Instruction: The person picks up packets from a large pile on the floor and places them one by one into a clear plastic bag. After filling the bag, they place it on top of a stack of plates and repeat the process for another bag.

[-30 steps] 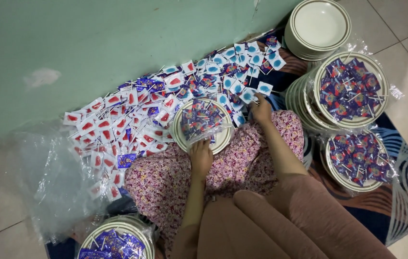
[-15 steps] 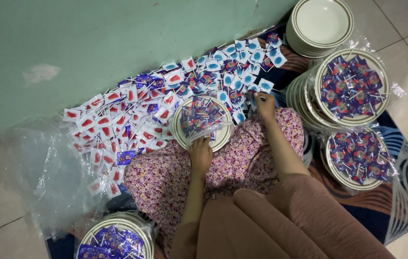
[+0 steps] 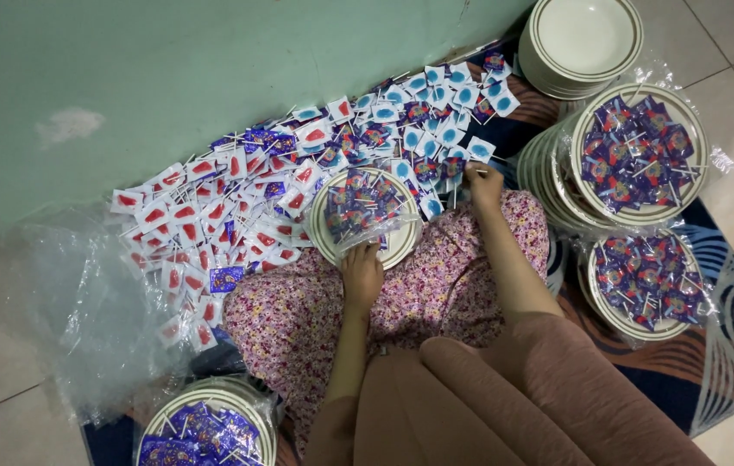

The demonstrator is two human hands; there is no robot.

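Observation:
A white plate (image 3: 401, 244) with a striped rim rests on my flowered lap, loaded with purple wrapped lollipops under clear plastic film. My left hand (image 3: 362, 274) grips the plate's near edge and the film. My right hand (image 3: 482, 184) reaches to the far right of the plate, fingers closed on a wrapped lollipop (image 3: 456, 167) at the edge of the heap. The heap of wrapped lollipops (image 3: 237, 203), red, blue and purple, spreads along the green wall.
Two wrapped plates of lollipops (image 3: 639, 155) (image 3: 647, 280) sit on stacks at my right, with a stack of bare plates (image 3: 581, 39) behind them. Another filled plate (image 3: 203, 427) lies at lower left. Loose clear plastic (image 3: 73, 302) covers the tiles at left. A patterned rug (image 3: 729, 345) lies underneath.
My right hand has shifted slightly at the heap's edge and closed on a lollipop. My left hand stays on the plate.

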